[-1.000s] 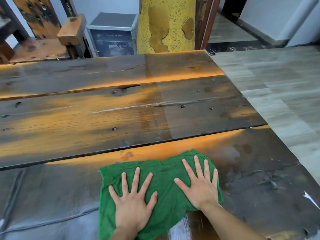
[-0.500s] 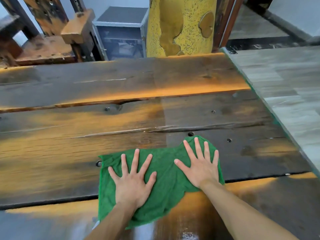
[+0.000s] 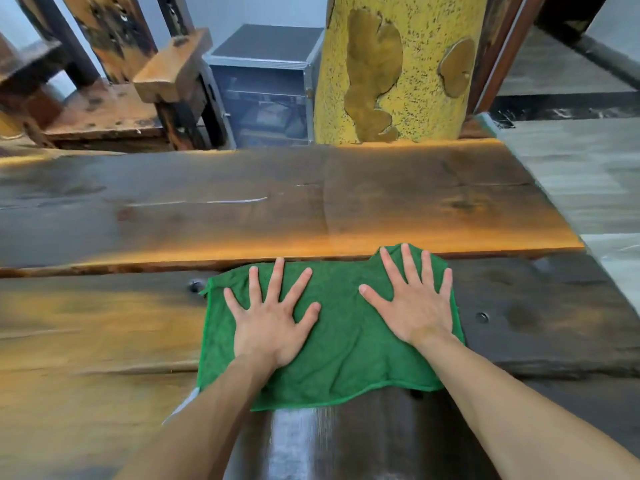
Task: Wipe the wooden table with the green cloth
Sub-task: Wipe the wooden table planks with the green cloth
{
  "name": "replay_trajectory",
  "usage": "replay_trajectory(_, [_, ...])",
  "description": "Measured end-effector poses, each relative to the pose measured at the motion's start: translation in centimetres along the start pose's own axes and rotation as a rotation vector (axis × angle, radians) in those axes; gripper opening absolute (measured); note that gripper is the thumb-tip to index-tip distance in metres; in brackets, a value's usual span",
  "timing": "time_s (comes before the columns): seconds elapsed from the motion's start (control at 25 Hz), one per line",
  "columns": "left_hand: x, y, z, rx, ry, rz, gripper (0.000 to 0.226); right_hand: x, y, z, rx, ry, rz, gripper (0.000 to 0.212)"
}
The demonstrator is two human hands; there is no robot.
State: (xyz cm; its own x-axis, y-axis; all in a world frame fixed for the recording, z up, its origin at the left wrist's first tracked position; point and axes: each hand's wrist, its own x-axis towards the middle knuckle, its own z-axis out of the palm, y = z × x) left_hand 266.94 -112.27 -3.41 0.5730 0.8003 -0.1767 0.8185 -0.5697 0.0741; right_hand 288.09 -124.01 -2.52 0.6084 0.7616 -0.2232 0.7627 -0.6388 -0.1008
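Note:
A green cloth (image 3: 346,337) lies spread flat on the dark wooden plank table (image 3: 138,209), over the middle plank with its far edge at the seam to the far plank. My left hand (image 3: 273,320) presses flat on the cloth's left half, fingers straight and spread. On the right half my right hand (image 3: 415,303) presses the same way, its fingertips at the cloth's far right corner. A wet, shiny streak (image 3: 311,441) shows on the wood just behind the cloth, between my forearms.
The table's right edge (image 3: 554,209) drops to a grey tiled floor (image 3: 595,174). Beyond the far edge stand a yellow speckled pillar (image 3: 415,64), a metal-framed case (image 3: 263,84) and a wooden bench (image 3: 104,112). Bolt heads (image 3: 482,317) sit in the planks.
Both hands have pushed the cloth away from me, from the near plank across the middle plank to the far seam. A wet streak trails behind it.

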Motion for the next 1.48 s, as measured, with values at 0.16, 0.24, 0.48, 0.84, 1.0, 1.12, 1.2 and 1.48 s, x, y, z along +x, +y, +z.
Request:
replay_trajectory(0.16, [7.4, 0.3, -1.2, 0.006, 0.022, 0.001, 0.068, 7.0, -0.6, -1.2, 0.012, 0.028, 0.023, 0.081])
replay_trajectory(0.24, [11.0, 0.4, -1.9, 0.011, 0.041, 0.011, 0.066, 10.4, -0.8, -2.0, 0.018, 0.028, 0.033, 0.081])
replay_trajectory(0.48, [22.6, 0.7, -3.9, -0.014, 0.055, 0.048, 0.064, 20.1, -1.0, -3.9, 0.024, 0.058, 0.043, 0.081])
replay_trajectory(0.84, [36.0, 2.0, -6.3, -0.041, 0.069, 0.044, 0.065, 33.7, -0.7, -7.1, 0.03, 0.062, 0.025, 0.085])
replay_trajectory(1.0, [40.6, 2.6, -6.5, -0.057, 0.095, 0.018, 0.066, 38.3, -0.7, -7.5, 0.021, 0.085, 0.02, 0.084])
replay_trajectory(1.12, [41.9, 2.9, -6.6, -0.076, 0.113, 0.01, 0.065, 39.5, -0.9, -7.5, 0.021, 0.104, 0.033, 0.083])
replay_trajectory(1.2, [42.0, 2.8, -6.5, -0.069, 0.129, 0.011, 0.065, 39.5, -0.8, -7.4, 0.019, 0.118, 0.029, 0.082])
replay_trajectory(1.48, [36.7, 3.3, -5.7, -0.005, 0.078, 0.085, 0.063, 34.3, -0.2, -6.6, 0.003, 0.075, -0.024, 0.074])
